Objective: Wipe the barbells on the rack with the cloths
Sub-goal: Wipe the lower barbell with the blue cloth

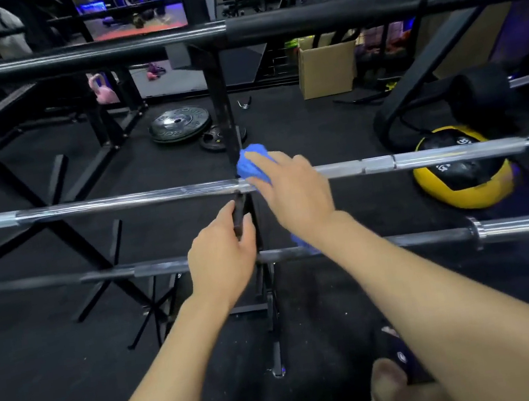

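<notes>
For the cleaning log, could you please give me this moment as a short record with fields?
setting: gym floor, barbells lying across a black rack
right hand: presses a blue cloth on the middle chrome barbell
left hand: grips the rack's upright post
lower barbell: second bit of blue cloth shows on it
behind: yellow medicine ball, weight plates, cardboard box

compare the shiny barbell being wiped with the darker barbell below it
The shiny barbell sits higher on the rack and gleams bright chrome along its shaft; the darker barbell sits lower, with a dull grey shaft and only its right sleeve shiny. The right hand presses a blue cloth on the shiny one; the darker one has no hand on it. Both lie horizontal across the rack.
</notes>
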